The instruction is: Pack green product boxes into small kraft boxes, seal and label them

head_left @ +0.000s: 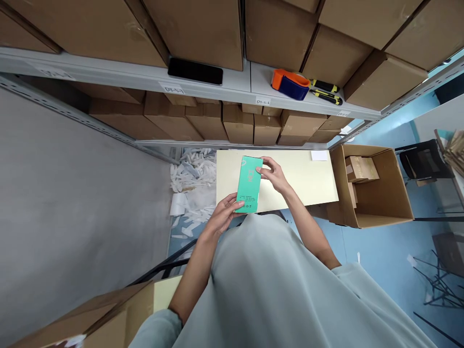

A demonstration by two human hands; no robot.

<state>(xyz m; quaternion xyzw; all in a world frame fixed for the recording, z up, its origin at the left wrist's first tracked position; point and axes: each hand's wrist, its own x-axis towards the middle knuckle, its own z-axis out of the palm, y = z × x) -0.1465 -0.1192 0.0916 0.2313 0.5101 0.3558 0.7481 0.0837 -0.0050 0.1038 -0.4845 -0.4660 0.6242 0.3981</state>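
Observation:
A flat green box (249,184) with small printed text is held above the pale yellow tabletop (293,186). My left hand (225,211) grips its lower left corner, thumb on the front face and fingers behind. At the upper right edge, my right hand (272,174) pinches the same box between thumb and fingers. The box is tilted slightly, its printed face toward me. A small white paper (319,155) lies at the table's far right corner.
Shelves of cardboard boxes (237,123) stand behind the table. A black phone (195,71), an orange and blue tape roll (290,84) and yellow-black cutters (326,92) lie on the shelf. An open carton (387,193) holding small boxes stands right; white paper scraps (195,174) are heaped left.

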